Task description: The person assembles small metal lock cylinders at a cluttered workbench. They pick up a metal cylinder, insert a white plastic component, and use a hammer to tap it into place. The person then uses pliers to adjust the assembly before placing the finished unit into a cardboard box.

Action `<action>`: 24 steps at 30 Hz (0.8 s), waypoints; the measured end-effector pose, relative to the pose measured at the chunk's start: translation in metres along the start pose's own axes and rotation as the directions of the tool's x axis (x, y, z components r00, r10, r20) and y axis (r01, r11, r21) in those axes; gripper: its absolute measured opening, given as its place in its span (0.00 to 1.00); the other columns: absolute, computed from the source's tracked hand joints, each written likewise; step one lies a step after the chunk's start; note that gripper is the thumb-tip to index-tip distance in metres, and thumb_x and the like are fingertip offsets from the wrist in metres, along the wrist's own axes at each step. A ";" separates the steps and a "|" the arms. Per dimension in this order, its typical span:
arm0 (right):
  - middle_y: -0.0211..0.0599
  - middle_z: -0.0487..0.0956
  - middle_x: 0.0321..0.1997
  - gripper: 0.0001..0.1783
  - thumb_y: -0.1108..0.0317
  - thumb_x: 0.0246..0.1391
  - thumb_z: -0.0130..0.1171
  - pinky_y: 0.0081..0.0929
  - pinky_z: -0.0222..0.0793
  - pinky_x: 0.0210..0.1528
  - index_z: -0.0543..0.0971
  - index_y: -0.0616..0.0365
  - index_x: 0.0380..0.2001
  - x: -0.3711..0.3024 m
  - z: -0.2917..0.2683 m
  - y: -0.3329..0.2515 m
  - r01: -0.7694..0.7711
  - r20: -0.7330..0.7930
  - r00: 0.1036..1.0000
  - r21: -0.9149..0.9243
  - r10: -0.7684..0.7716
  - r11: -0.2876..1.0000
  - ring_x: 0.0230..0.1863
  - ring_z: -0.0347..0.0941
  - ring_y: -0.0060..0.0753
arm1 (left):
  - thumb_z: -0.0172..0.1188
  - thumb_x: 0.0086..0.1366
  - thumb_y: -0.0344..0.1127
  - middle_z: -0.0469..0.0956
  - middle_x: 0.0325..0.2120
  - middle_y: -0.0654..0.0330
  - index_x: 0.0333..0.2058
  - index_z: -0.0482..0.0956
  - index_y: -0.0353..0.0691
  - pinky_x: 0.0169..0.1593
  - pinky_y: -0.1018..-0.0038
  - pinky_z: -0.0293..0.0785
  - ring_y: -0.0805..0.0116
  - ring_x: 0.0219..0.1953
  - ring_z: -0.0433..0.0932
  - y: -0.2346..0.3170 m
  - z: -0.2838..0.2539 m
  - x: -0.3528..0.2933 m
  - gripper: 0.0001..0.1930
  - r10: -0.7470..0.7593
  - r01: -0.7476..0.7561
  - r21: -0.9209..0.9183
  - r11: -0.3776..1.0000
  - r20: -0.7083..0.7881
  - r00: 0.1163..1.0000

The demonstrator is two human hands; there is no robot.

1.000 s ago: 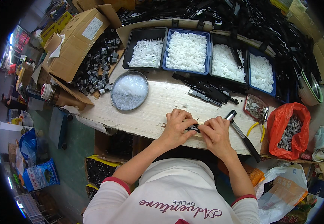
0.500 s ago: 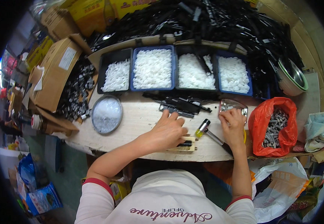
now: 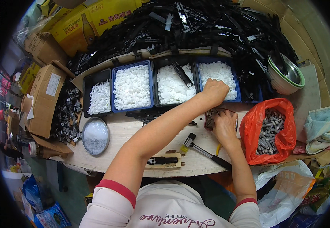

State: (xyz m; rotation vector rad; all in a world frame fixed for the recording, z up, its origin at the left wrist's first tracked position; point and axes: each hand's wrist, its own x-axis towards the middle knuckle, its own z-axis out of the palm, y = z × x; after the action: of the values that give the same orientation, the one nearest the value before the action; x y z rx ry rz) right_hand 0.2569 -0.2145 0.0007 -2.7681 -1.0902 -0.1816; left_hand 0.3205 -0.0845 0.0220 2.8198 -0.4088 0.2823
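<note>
My left hand [image 3: 216,92] reaches across to the rightmost blue tray [image 3: 238,99] of small white plastic parts. Its fingers are bent together at the tray's near edge, and what they hold, if anything, is hidden. Just below it, my right hand [image 3: 225,126] dips curled fingers into a small shallow box [image 3: 209,120] of little metal pieces; I cannot make out anything in its fingertips. Near the table's front edge lies a pale block fixture [image 3: 178,160] with a long black part [image 3: 162,160] set in it. Between fixture and right forearm rests a mallet [image 3: 189,142] with black and yellow faces.
More trays of white parts [image 3: 132,85] stand in a row, with a heap of black parts [image 3: 206,26] behind. A round dish [image 3: 96,136] sits left. A red bag [image 3: 248,142] of grey cylindrical pieces, stacked bowls [image 3: 284,83] and a folded cloth [image 3: 322,127] lie right.
My left hand has left the space above the fixture and black parts and gone up and right to the rightmost tray. My right hand remains at the small box. The view has shifted.
</note>
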 end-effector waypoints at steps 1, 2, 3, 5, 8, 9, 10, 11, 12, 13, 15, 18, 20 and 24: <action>0.44 0.74 0.28 0.11 0.74 0.32 0.57 0.41 0.52 0.41 0.77 0.61 0.26 -0.001 0.000 0.001 0.005 0.010 1.000 0.010 -0.006 1.000 0.39 0.66 0.41 | 0.58 0.44 0.32 0.75 0.23 0.50 0.23 0.78 0.40 0.33 0.60 0.69 0.50 0.29 0.75 -0.003 -0.003 -0.002 0.05 0.011 -0.010 -0.010 1.000 0.024 1.000; 0.43 0.74 0.28 0.10 0.74 0.33 0.56 0.41 0.52 0.41 0.77 0.60 0.26 0.000 -0.001 0.001 0.000 0.008 1.000 0.033 0.000 0.999 0.39 0.66 0.41 | 0.59 0.44 0.32 0.75 0.22 0.51 0.22 0.79 0.39 0.33 0.60 0.69 0.51 0.29 0.75 -0.006 -0.005 -0.005 0.05 0.032 -0.032 -0.010 0.999 -0.040 0.999; 0.42 0.74 0.28 0.10 0.74 0.33 0.56 0.41 0.52 0.41 0.77 0.60 0.26 0.000 -0.002 0.001 -0.006 0.006 1.000 0.056 0.005 0.998 0.39 0.66 0.40 | 0.59 0.44 0.32 0.75 0.22 0.51 0.22 0.79 0.39 0.34 0.61 0.69 0.51 0.29 0.75 -0.008 -0.008 -0.008 0.05 0.030 -0.036 -0.052 0.998 -0.097 0.995; 0.39 0.74 0.28 0.08 0.73 0.35 0.57 0.40 0.51 0.41 0.77 0.59 0.25 -0.001 -0.003 0.002 -0.013 -0.019 1.000 0.086 0.014 0.996 0.38 0.66 0.39 | 0.60 0.45 0.32 0.75 0.21 0.51 0.23 0.80 0.39 0.34 0.61 0.69 0.51 0.28 0.75 -0.010 -0.015 -0.012 0.05 0.020 -0.051 -0.136 0.989 -0.215 0.976; 0.33 0.74 0.28 0.05 0.72 0.38 0.57 0.38 0.51 0.41 0.76 0.56 0.24 -0.006 -0.004 0.009 -0.008 -0.090 0.996 0.112 0.018 0.994 0.37 0.66 0.35 | 0.61 0.48 0.35 0.75 0.22 0.50 0.28 0.81 0.37 0.32 0.66 0.72 0.57 0.25 0.76 -0.016 -0.025 -0.011 0.09 -0.229 0.157 -0.550 0.820 -0.063 0.971; 0.32 0.74 0.28 0.05 0.72 0.39 0.57 0.37 0.51 0.41 0.76 0.55 0.25 -0.007 -0.006 0.011 0.000 -0.114 0.993 0.124 0.015 0.992 0.37 0.65 0.35 | 0.61 0.49 0.36 0.76 0.23 0.49 0.29 0.80 0.36 0.33 0.67 0.72 0.56 0.24 0.76 -0.016 -0.034 -0.012 0.11 -0.293 0.251 -0.680 0.689 0.055 0.955; 0.31 0.74 0.27 0.04 0.72 0.40 0.57 0.37 0.52 0.41 0.76 0.54 0.25 -0.008 -0.009 0.013 0.008 -0.139 0.990 0.136 0.011 0.991 0.36 0.65 0.34 | 0.59 0.53 0.34 0.76 0.23 0.52 0.30 0.79 0.31 0.28 0.74 0.73 0.66 0.23 0.75 -0.012 -0.043 -0.018 0.11 -0.362 0.353 -0.850 0.392 0.211 0.908; 0.31 0.74 0.27 0.05 0.72 0.39 0.57 0.37 0.52 0.41 0.76 0.54 0.25 -0.009 -0.013 0.013 0.032 -0.180 0.984 0.141 -0.006 0.989 0.36 0.65 0.34 | 0.58 0.55 0.33 0.75 0.24 0.53 0.31 0.78 0.29 0.27 0.75 0.72 0.68 0.23 0.75 -0.012 -0.048 -0.028 0.11 -0.340 0.330 -0.915 0.232 0.242 0.909; 0.31 0.73 0.27 0.05 0.73 0.39 0.57 0.37 0.52 0.41 0.75 0.54 0.25 -0.011 -0.017 0.013 0.049 -0.218 0.976 0.147 -0.016 0.988 0.36 0.65 0.34 | 0.56 0.56 0.33 0.75 0.25 0.54 0.33 0.77 0.27 0.27 0.76 0.72 0.70 0.24 0.74 -0.011 -0.051 -0.039 0.12 -0.307 0.306 -0.950 0.062 0.274 0.911; 0.31 0.73 0.27 0.05 0.73 0.39 0.57 0.37 0.52 0.41 0.75 0.54 0.25 -0.012 -0.021 0.012 0.069 -0.256 0.966 0.152 -0.028 0.986 0.36 0.65 0.35 | 0.55 0.58 0.32 0.74 0.26 0.56 0.35 0.76 0.25 0.26 0.77 0.72 0.72 0.24 0.73 -0.010 -0.055 -0.051 0.12 -0.270 0.279 -0.954 -0.111 0.299 0.915; 0.29 0.73 0.27 0.05 0.73 0.40 0.57 0.36 0.52 0.41 0.74 0.54 0.25 -0.015 -0.039 0.000 0.120 -0.294 0.955 0.234 -0.047 0.965 0.35 0.65 0.34 | 0.54 0.58 0.29 0.74 0.26 0.55 0.39 0.72 0.22 0.27 0.75 0.73 0.71 0.24 0.73 -0.004 -0.060 -0.085 0.14 -0.250 0.233 -0.917 -0.323 0.320 0.914; 0.28 0.72 0.26 0.05 0.73 0.41 0.57 0.35 0.51 0.41 0.74 0.53 0.25 -0.019 -0.059 -0.022 0.246 -0.357 0.924 0.281 -0.137 0.928 0.34 0.65 0.33 | 0.53 0.58 0.26 0.74 0.27 0.54 0.41 0.71 0.26 0.27 0.74 0.74 0.72 0.24 0.74 0.003 -0.057 -0.140 0.13 -0.252 0.197 -0.854 -0.482 0.350 0.902; 0.27 0.73 0.27 0.06 0.73 0.40 0.57 0.35 0.51 0.42 0.74 0.53 0.25 -0.020 -0.066 -0.042 0.327 -0.391 0.897 0.275 -0.206 0.904 0.34 0.65 0.31 | 0.54 0.58 0.27 0.74 0.27 0.55 0.41 0.72 0.32 0.27 0.74 0.75 0.72 0.24 0.74 0.005 -0.048 -0.172 0.12 -0.228 0.122 -0.779 -0.615 0.324 0.918; 0.25 0.73 0.27 0.08 0.75 0.37 0.57 0.39 0.49 0.44 0.74 0.52 0.25 -0.022 -0.068 -0.069 0.398 -0.347 0.888 0.255 -0.300 0.881 0.36 0.66 0.30 | 0.55 0.58 0.29 0.73 0.25 0.57 0.40 0.74 0.40 0.26 0.74 0.75 0.73 0.24 0.75 0.013 -0.043 -0.213 0.10 -0.237 0.039 -0.671 -0.741 0.316 0.919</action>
State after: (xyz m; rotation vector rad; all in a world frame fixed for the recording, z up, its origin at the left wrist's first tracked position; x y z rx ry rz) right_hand 0.1901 -0.1925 0.0707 -2.1509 -1.3890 -0.4122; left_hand 0.1092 -0.0308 0.0163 0.4911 0.1167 -0.1382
